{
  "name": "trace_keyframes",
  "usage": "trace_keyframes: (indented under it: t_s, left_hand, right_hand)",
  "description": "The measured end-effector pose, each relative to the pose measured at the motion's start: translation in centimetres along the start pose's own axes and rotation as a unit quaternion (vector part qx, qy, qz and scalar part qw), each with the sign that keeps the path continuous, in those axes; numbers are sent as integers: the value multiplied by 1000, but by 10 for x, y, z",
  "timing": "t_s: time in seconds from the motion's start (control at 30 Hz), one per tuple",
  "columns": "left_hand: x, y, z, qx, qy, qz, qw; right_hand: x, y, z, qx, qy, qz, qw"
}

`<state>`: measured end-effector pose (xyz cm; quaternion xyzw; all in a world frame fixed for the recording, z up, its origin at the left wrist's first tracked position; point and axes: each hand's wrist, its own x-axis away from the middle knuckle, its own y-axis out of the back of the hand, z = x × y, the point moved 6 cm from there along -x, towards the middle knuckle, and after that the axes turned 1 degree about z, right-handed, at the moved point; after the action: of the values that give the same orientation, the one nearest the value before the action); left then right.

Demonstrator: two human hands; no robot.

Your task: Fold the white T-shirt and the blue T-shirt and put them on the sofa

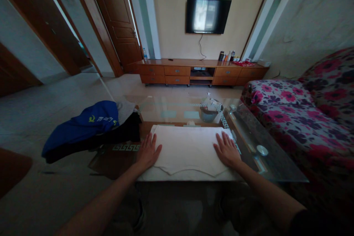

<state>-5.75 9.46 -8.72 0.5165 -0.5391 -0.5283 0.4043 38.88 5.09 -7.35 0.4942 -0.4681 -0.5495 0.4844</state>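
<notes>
A white folded garment point(190, 147) lies flat on the glass coffee table point(276, 167) in front of me, its layered lower edge curving near the table's front. My left hand point(149, 151) rests palm down on its left edge, fingers stretched and thumb apart. On the opposite edge, my right hand point(227, 150) lies flat with its fingers spread. Neither hand grips the cloth. Which kind of garment it is, I cannot tell.
Blue, black and grey clothes point(94, 125) are heaped at the table's left end. A basket point(208, 113) holding crumpled white stuff shows beyond the garment. A flowered sofa point(293, 110) flanks the right side. Along the far wall runs a wooden TV cabinet point(177, 70).
</notes>
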Motion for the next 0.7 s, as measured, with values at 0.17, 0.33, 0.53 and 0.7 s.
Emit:
trace_keyframes:
  t_s: [0.17, 0.33, 0.53, 0.7]
  left_hand:
    - [-7, 18, 4, 20, 48, -15, 999]
    - [-14, 40, 25, -11, 158, 42, 986]
    - [-18, 42, 40, 62, 173, 147, 972]
    - [-22, 37, 45, 124, 190, 183, 957]
  right_hand:
    - [-2, -2, -1, -29, -10, 15, 999]
    - [-7, -1, -6, -46, -63, 2, 997]
    - [-10, -6, -8, -43, -104, 12, 994]
    - [-10, -4, -1, -54, -118, 12, 991]
